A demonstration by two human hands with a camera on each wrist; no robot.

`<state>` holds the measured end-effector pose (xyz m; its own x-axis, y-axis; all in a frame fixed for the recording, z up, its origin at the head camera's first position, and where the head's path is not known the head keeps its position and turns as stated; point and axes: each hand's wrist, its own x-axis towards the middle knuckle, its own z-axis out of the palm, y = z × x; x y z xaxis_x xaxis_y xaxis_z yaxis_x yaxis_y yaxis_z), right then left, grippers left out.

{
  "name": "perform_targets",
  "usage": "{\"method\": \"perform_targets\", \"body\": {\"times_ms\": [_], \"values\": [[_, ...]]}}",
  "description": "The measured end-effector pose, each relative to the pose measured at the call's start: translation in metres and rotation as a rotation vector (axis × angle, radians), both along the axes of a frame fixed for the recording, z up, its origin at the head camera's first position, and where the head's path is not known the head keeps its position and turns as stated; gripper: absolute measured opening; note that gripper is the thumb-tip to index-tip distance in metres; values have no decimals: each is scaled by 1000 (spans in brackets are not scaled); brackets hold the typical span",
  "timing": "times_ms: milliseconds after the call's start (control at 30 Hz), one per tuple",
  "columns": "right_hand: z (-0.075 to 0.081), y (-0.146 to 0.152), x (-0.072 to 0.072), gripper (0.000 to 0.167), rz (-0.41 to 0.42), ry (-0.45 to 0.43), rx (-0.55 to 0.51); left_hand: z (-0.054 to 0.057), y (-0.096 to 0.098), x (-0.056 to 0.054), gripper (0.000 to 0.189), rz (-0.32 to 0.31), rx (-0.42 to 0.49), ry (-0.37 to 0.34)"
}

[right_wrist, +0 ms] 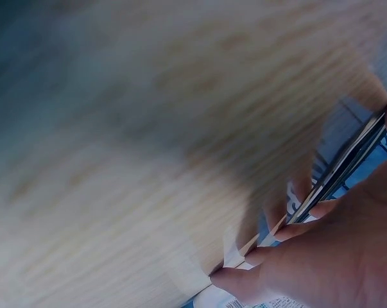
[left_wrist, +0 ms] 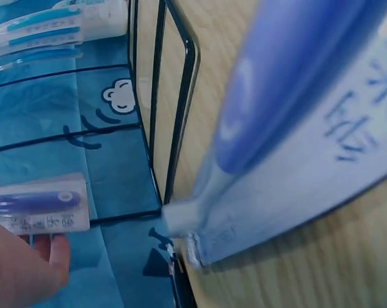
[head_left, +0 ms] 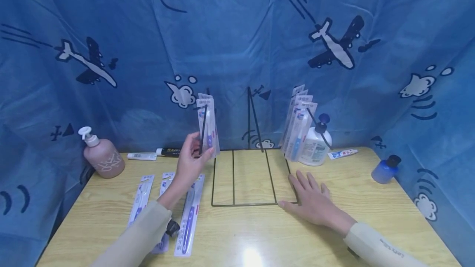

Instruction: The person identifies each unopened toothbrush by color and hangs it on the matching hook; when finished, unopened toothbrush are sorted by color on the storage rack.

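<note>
A black wire rack (head_left: 245, 205) stands mid-table. On its left arm hang packaged toothbrushes (head_left: 206, 114), the front one with a purple handle. My left hand (head_left: 191, 158) holds the lower end of the front packaged toothbrush (left_wrist: 42, 204) between thumb and fingers. Several packaged toothbrushes with blue handles (head_left: 302, 129) hang from the right arm; the middle arm (head_left: 256, 118) is bare. My right hand (head_left: 311, 199) lies with spread fingers at the rack's front right corner, thumb by the front wire. More packaged toothbrushes (head_left: 189, 217) lie on the table, partly under my left forearm.
A pink pump bottle (head_left: 105, 158) stands at the back left, beside a white tube (head_left: 142, 156) and a black tube (head_left: 170, 152). Behind the right arm is a white pump bottle (head_left: 315, 147), then a small toothpaste box (head_left: 342, 153) and a blue bottle (head_left: 386, 170). A blue curtain hangs behind.
</note>
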<state>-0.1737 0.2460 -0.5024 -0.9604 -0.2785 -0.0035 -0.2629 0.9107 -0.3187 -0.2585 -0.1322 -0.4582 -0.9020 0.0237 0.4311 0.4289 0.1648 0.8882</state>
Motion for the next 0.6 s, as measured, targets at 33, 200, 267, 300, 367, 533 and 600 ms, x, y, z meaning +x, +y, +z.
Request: {"method": "perform_targets", "body": {"times_ms": [33,200,267,300,367,533,600], "values": [[0,0,0,103,0,1,1,-1,-2,0,54,6,-11,-7],[0,0,-1,103,0,4,0,-2,-15,6,56,-4,-10,-69],[0,-1,-1,103,1,2,-2,-2,-22,10,57,-7,-13,-97],[0,-1,-1,103,2,1,-3,-1,-26,13,57,-6,-18,-108],[0,-1,-1,103,1,2,-1,-1,-35,19,57,-2,-23,-124],[1,-1,0,102,-1,1,2,0,-59,37,54,34,-8,-149],[1,-1,0,101,1,0,1,0,-68,45,53,58,-5,-160]]}}
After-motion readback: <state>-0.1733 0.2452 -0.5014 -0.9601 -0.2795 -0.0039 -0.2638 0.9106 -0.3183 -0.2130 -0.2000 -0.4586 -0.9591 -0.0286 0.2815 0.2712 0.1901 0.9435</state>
